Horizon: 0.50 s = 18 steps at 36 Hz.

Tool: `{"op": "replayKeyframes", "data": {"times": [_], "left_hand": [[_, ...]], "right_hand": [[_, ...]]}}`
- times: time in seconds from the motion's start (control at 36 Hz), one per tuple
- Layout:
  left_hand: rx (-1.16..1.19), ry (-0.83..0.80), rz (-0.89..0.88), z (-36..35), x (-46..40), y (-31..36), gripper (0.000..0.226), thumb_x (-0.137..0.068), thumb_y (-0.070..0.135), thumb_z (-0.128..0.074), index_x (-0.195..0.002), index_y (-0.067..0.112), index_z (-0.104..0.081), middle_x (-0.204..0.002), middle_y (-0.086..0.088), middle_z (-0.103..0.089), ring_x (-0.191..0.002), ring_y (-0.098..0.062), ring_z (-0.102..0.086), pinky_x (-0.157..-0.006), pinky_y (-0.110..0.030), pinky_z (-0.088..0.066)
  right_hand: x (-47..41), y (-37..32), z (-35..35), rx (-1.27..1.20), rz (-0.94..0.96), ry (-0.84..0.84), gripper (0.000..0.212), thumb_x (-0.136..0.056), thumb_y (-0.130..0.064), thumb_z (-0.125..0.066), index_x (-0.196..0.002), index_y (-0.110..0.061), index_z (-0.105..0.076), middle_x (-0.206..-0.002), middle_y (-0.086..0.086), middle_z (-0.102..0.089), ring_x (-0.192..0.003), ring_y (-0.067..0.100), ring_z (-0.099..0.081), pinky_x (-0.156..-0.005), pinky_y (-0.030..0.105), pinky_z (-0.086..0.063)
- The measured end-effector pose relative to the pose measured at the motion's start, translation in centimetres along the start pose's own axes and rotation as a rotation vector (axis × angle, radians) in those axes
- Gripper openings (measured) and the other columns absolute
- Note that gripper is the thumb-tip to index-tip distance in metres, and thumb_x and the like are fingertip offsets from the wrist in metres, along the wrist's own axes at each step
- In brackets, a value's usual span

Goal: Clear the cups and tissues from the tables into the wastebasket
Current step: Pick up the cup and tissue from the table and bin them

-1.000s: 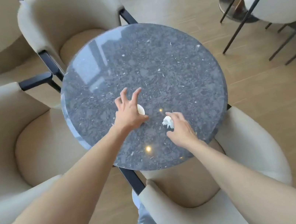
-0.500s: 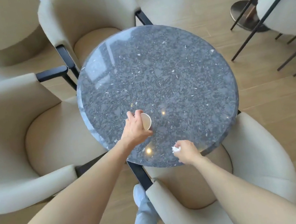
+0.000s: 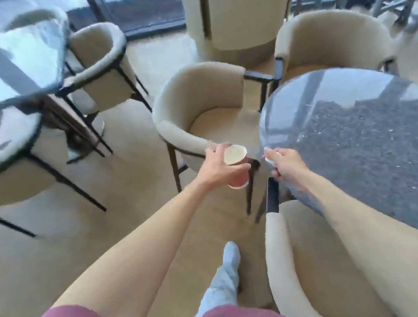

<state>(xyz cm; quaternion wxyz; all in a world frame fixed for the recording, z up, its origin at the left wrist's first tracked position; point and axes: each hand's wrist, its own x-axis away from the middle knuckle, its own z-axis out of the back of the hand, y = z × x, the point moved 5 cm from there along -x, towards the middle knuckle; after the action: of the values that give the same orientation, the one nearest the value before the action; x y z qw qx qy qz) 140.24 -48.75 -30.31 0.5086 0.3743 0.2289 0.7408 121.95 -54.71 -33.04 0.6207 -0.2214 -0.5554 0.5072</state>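
Observation:
My left hand (image 3: 217, 169) grips a red paper cup (image 3: 236, 167) with a white inside, held upright in the air left of the round dark stone table (image 3: 379, 136). My right hand (image 3: 286, 166) is closed round a crumpled white tissue (image 3: 269, 158), of which only a small bit shows above the fingers, right at the table's left edge. No wastebasket is in view.
Cream armchairs ring the round table: one (image 3: 195, 116) beyond my left hand, one (image 3: 331, 40) at the back, one (image 3: 316, 273) close by under my right arm. A second, glossy table (image 3: 4, 67) with more chairs stands at the far left. Open wood floor (image 3: 135, 219) lies between.
Both hands have lifted off the tabletop, the left with the cup, the right with the tissue. The view has swung left, so the round table now sits on the right.

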Motion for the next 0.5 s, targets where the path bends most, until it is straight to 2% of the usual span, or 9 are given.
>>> {"op": "replayKeyframes", "data": {"times": [0.08,0.14,0.19,0.31,0.39,0.44,0.5], "left_hand": [[0.023,0.115,0.12,5.3,7.7,-6.3,0.077,-0.071,0.047,-0.078,-0.138,0.034,-0.043,-0.118,-0.004,-0.037,-0.117,-0.027,-0.052,-0.106,-0.037,-0.043],[0.056,0.209,0.214,9.2,12.8,-10.4,0.076,-0.074,0.043,-0.077,-0.14,0.031,-0.042,-0.117,-0.003,-0.034,-0.113,-0.024,-0.051,-0.1,-0.028,-0.043],[0.098,0.34,0.295,13.4,18.1,-14.6,0.075,-0.075,0.042,-0.077,-0.14,0.03,-0.041,-0.118,-0.003,-0.034,-0.109,-0.022,-0.051,-0.092,-0.025,-0.043],[0.182,0.599,0.434,20.5,29.4,-22.1,0.078,-0.073,0.044,-0.078,-0.141,0.029,-0.041,-0.121,-0.003,-0.036,-0.101,-0.02,-0.049,-0.094,-0.036,-0.051],[0.252,0.783,0.534,24.3,39.0,-27.8,0.08,-0.072,0.041,-0.08,-0.141,0.025,-0.042,-0.126,-0.005,-0.038,-0.108,-0.021,-0.051,-0.1,-0.037,-0.048],[0.28,0.889,0.608,26.1,44.9,-31.7,0.081,-0.072,0.039,-0.081,-0.14,0.021,-0.042,-0.129,-0.005,-0.039,-0.115,-0.02,-0.049,-0.102,-0.031,-0.042],[0.304,0.987,0.661,27.7,50.4,-35.4,0.08,-0.072,0.037,-0.082,-0.139,0.018,-0.042,-0.132,-0.007,-0.041,-0.122,-0.021,-0.046,-0.104,-0.032,-0.039]], "right_hand": [[4.1,-0.9,-8.2,0.065,0.005,-0.194,0.035,-0.095,-0.041,-0.054,-0.071,-0.017,-0.06,-0.056,-0.008,-0.046,-0.046,0.012,-0.039,-0.044,0.023,-0.028],[6.8,-2.1,-14.1,0.119,0.012,-0.332,0.04,-0.095,-0.045,-0.053,-0.065,-0.018,-0.054,-0.055,-0.006,-0.045,-0.045,0.012,-0.039,-0.043,0.021,-0.027],[9.9,-3.9,-20.2,0.147,0.058,-0.446,0.037,-0.096,-0.04,-0.053,-0.07,-0.013,-0.054,-0.057,0.002,-0.047,-0.042,0.014,-0.041,-0.04,0.019,-0.032],[17.6,-7.2,-31.4,0.218,0.236,-0.61,0.031,-0.1,-0.025,-0.051,-0.074,-0.008,-0.054,-0.068,0.013,-0.053,-0.038,0.012,-0.048,-0.039,0.021,-0.038],[24.5,-8.2,-40.1,0.34,0.4,-0.691,0.018,-0.094,-0.023,-0.057,-0.087,-0.008,-0.063,-0.072,0.008,-0.059,-0.048,0.015,-0.05,-0.05,0.026,-0.042],[29.2,-8.3,-45.8,0.413,0.498,-0.738,0.012,-0.09,-0.025,-0.061,-0.089,-0.014,-0.065,-0.07,0.002,-0.06,-0.051,0.013,-0.053,-0.056,0.026,-0.042],[33.7,-7.7,-51.4,0.466,0.544,-0.795,0.016,-0.088,-0.026,-0.063,-0.099,-0.015,-0.066,-0.071,0.0,-0.061,-0.055,0.012,-0.054,-0.06,0.027,-0.043]]}}
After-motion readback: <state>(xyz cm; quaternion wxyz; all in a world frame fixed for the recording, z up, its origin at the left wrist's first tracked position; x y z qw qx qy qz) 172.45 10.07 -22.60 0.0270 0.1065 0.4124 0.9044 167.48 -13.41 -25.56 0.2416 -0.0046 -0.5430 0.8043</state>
